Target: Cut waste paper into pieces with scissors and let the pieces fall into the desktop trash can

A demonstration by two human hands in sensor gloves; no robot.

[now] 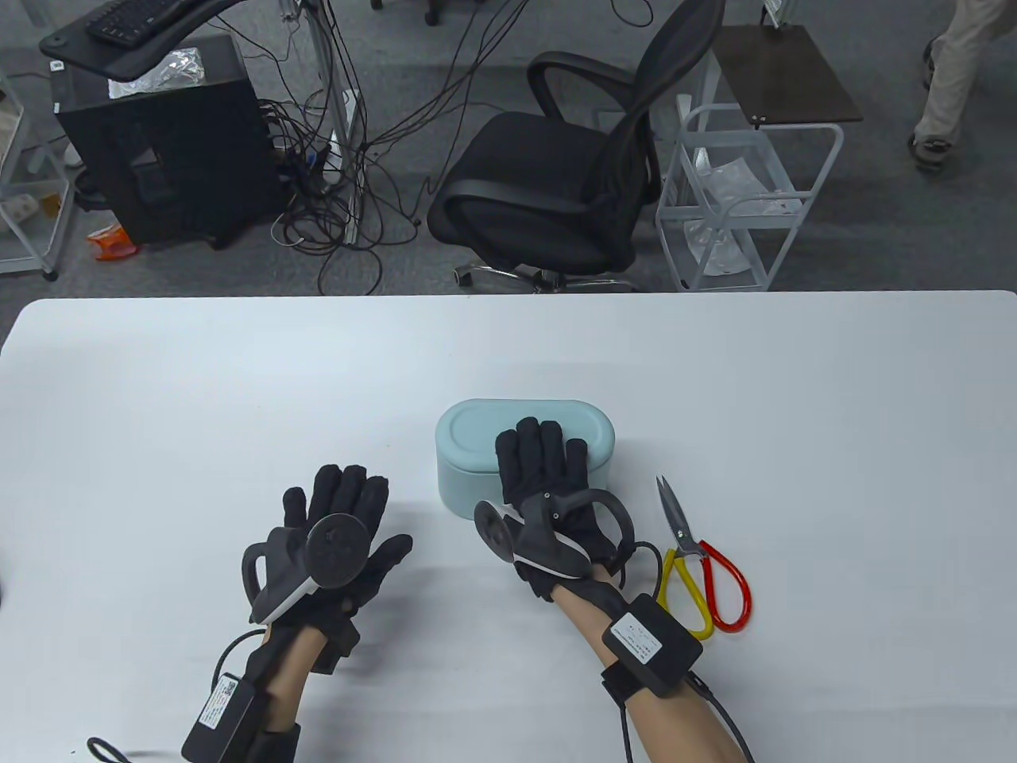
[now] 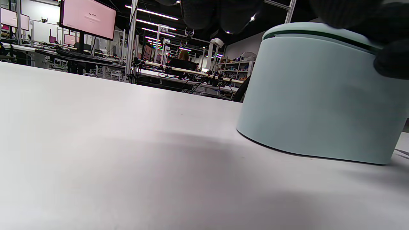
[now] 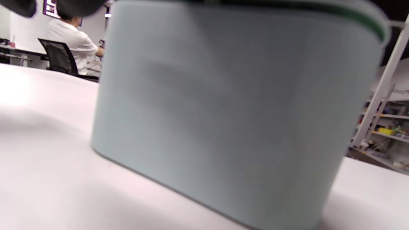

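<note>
Seen from above in the table view: a wide white bench filling the lower part of the frame, grey office floor beyond it at the top.

Near the centre of the frame, a pale blue-green oval desktop trash can, lid closed, standing upright on the bench. Resting flat on the right part of its lid, the right hand in a black sensor glove, fingers straight and side by side, pointing toward the top of the frame; grip spread, curled round nothing. Tracker strapped over the back of the hand, a black box on the wrist below it.

Lower left of centre, the left hand, also black-gloved, lying palm down on the bare bench, fingers straight and slightly fanned, holding nothing, apart from the trash can.

Just to the right of the right wrist, scissors lying flat on the bench, blades closed and pointing up the frame, one handle loop yellow, the other red. Untouched by either hand, just beside the trash can's right end.

No waste paper visible in any view.

Left wrist view: low across the bench, the trash can at right with a dark seam under its lid, dark gloved fingertips along the top edge.

Right wrist view: trash can wall filling most of the frame, blurred.

Behind the bench, top of frame: black office chair, white wire cart, tangled cables, black computer tower.
</note>
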